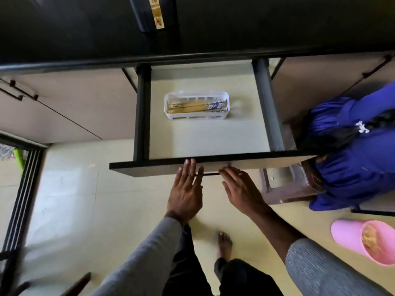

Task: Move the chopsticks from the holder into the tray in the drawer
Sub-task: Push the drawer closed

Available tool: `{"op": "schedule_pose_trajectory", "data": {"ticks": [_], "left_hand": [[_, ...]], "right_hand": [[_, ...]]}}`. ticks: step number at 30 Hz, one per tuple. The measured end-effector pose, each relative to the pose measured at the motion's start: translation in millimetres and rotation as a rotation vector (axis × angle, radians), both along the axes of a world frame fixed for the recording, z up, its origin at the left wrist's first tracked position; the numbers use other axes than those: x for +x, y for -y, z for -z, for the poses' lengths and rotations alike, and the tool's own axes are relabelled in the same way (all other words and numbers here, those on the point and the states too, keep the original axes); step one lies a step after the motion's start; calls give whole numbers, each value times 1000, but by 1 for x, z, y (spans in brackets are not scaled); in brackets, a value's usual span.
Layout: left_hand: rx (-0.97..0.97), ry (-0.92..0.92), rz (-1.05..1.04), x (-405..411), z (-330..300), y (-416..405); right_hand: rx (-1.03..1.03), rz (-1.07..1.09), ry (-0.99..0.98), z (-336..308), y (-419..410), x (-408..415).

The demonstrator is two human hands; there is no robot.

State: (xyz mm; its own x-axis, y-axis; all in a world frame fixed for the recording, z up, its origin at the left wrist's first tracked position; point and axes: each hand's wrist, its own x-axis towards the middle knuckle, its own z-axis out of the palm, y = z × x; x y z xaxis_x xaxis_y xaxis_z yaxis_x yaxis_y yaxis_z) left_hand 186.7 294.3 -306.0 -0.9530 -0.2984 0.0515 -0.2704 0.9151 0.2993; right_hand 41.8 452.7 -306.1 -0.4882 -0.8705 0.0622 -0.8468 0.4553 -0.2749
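Observation:
The drawer (213, 135) stands pulled out below the dark countertop. Inside it, toward the back, sits a white slotted tray (196, 118) with several chopsticks (192, 106) lying flat in it, their patterned blue ends to the right. My left hand (186, 189) has straight fingers and its fingertips touch the top edge of the drawer front (149, 168). My right hand (241, 188) lies flat with straight fingers against the drawer front, beside the left. Neither hand holds anything. The chopstick holder is not in view.
A dark countertop (192, 35) spans the top, with a black object bearing a yellow label (157, 12) on it. A person in blue (352, 150) sits on a brown stool (286, 184) at the right. A pink bowl (367, 240) lies on the floor. My bare foot (224, 242) is below.

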Motion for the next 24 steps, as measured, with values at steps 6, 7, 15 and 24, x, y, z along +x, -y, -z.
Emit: {"op": "schedule_pose_trajectory", "data": {"ticks": [6, 7, 15, 24], "left_hand": [[-80, 217, -24, -10, 12, -23], [-81, 259, 19, -11, 17, -28], [24, 470, -103, -51, 33, -25], [156, 427, -107, -149, 28, 66]], "right_hand": [[269, -30, 70, 26, -3, 4], [292, -17, 79, 26, -2, 8], [423, 13, 131, 13, 32, -7], [512, 86, 74, 13, 125, -96]]}}
